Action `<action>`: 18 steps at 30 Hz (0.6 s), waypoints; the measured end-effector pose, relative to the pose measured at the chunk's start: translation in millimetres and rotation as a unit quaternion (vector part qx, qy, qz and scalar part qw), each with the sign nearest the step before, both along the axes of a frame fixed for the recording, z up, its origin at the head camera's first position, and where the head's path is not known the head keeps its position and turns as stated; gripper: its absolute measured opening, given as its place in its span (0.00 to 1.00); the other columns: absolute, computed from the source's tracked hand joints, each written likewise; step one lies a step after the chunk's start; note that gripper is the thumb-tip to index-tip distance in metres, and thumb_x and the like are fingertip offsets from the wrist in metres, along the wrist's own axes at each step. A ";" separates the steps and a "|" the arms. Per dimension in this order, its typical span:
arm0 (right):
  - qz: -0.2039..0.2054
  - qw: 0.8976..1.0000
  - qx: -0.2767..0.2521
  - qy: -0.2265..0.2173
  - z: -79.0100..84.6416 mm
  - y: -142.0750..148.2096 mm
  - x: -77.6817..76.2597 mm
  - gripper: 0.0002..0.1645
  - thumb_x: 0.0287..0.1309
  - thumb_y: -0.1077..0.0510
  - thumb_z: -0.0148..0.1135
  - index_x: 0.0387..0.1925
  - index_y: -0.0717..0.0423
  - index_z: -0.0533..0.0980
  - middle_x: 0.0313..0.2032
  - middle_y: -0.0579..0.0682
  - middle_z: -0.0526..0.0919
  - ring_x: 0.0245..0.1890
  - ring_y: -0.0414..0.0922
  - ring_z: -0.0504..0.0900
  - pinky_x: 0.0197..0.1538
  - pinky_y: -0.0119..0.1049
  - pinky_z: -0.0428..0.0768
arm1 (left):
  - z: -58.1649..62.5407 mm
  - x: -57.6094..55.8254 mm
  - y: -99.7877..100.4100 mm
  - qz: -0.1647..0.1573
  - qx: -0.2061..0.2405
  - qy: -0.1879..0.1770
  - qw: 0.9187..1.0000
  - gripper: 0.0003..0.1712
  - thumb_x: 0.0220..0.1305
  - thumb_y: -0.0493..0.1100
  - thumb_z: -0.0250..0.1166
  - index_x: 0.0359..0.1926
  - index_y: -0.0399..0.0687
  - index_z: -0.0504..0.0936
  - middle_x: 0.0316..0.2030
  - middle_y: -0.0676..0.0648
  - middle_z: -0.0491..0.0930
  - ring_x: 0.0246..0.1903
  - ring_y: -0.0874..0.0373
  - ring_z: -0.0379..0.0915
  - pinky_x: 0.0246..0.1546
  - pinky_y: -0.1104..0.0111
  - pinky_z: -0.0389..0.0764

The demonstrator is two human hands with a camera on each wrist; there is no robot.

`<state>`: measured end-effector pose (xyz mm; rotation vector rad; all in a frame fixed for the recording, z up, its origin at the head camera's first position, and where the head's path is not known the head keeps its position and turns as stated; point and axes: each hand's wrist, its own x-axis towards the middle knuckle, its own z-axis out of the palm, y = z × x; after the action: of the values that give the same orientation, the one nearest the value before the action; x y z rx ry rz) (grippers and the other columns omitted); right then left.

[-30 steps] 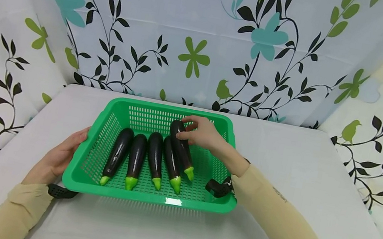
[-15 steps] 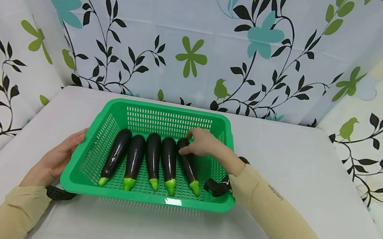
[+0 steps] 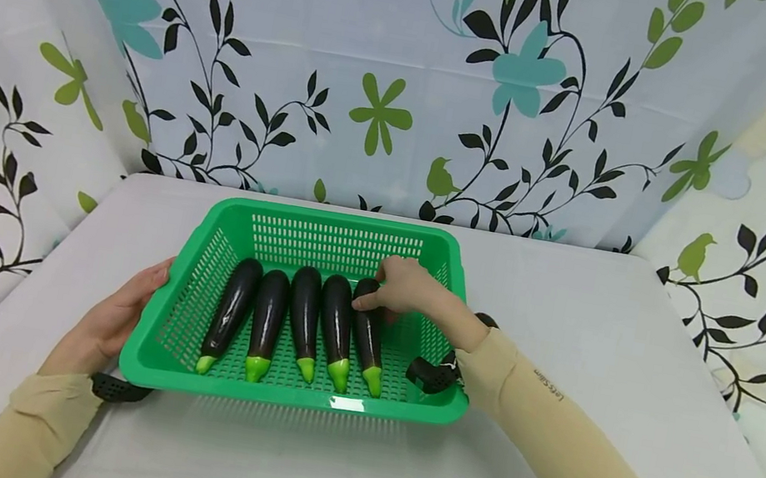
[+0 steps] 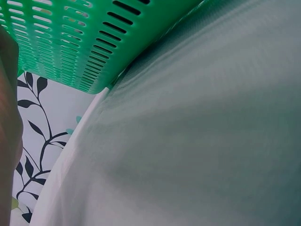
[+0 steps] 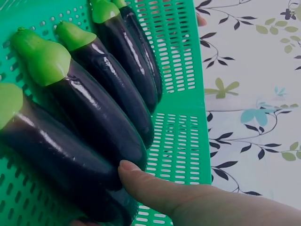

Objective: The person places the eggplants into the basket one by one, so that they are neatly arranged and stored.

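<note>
Several dark purple eggplants with green stem ends lie side by side in a green plastic basket. My right hand reaches over the basket's right side and holds the rightmost eggplant near its rounded far end. In the right wrist view the thumb presses on this eggplant; the other fingers are mostly hidden. Close beside it lies another eggplant. My left hand is at the outside of the basket's left wall, touching it below the rim; its fingertips are hidden there.
The basket stands on a white-covered table. Behind and at both sides hangs a curtain printed with leaves and flowers. A black wrist device on the right arm overlaps the basket's right front corner.
My right hand has lowered the eggplant from above its neighbour to the right end of the row. Its green end then swung left, nearly parallel to the others. The left hand stays at the basket.
</note>
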<state>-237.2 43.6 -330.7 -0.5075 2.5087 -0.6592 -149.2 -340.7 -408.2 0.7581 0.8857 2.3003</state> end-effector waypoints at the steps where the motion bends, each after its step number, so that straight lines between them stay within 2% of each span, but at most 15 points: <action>1: -0.001 1.000 0.001 0.004 0.0 0.0 -0.2 0.40 0.59 0.45 0.72 0.63 0.65 0.71 0.31 0.55 0.86 0.27 0.48 0.87 0.49 0.41 0.81 | 0.4 0.3 -0.2 0.002 -0.001 -0.001 1.000 0.33 0.80 0.43 0.21 0.72 0.44 0.64 0.61 0.39 0.78 0.58 0.49 0.78 0.55 0.58 0.79; 4: -0.006 1.000 0.003 0.018 0.2 -0.2 -0.8 0.38 0.58 0.44 0.72 0.61 0.64 0.73 0.43 0.58 0.85 0.28 0.48 0.88 0.47 0.40 0.82 | 1.1 1.0 -1.4 0.008 -0.007 0.000 1.000 0.33 0.80 0.43 0.21 0.72 0.44 0.65 0.60 0.39 0.78 0.58 0.50 0.79 0.55 0.58 0.79; 8: -0.015 0.999 0.007 0.048 2.4 -1.1 -1.1 0.36 0.58 0.44 0.72 0.59 0.63 0.75 0.54 0.61 0.82 0.29 0.48 0.87 0.49 0.42 0.81 | 2.7 2.0 -2.6 0.012 -0.008 -0.005 1.000 0.32 0.80 0.43 0.22 0.72 0.44 0.65 0.60 0.39 0.79 0.57 0.50 0.79 0.54 0.58 0.79; 13: -0.020 0.995 -0.003 0.094 8.8 -0.3 -0.7 0.31 0.58 0.47 0.72 0.57 0.62 0.78 0.50 0.57 0.84 0.37 0.48 0.84 0.46 0.42 0.81 | 3.7 2.8 -2.3 0.010 -0.007 -0.004 1.000 0.32 0.80 0.42 0.21 0.72 0.44 0.65 0.60 0.39 0.78 0.57 0.50 0.79 0.55 0.59 0.80; 18: -0.008 0.994 -0.026 0.107 24.4 4.0 5.1 0.29 0.60 0.50 0.71 0.59 0.59 0.78 0.49 0.56 0.85 0.48 0.51 0.82 0.47 0.43 0.81 | 2.5 2.9 -0.6 0.013 -0.012 -0.006 1.000 0.32 0.80 0.41 0.21 0.72 0.46 0.66 0.60 0.40 0.78 0.57 0.51 0.79 0.55 0.59 0.79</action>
<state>-232.1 47.5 -306.3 -0.6074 2.7040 -0.7122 -146.3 -341.2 -405.7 0.7252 0.9200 2.3102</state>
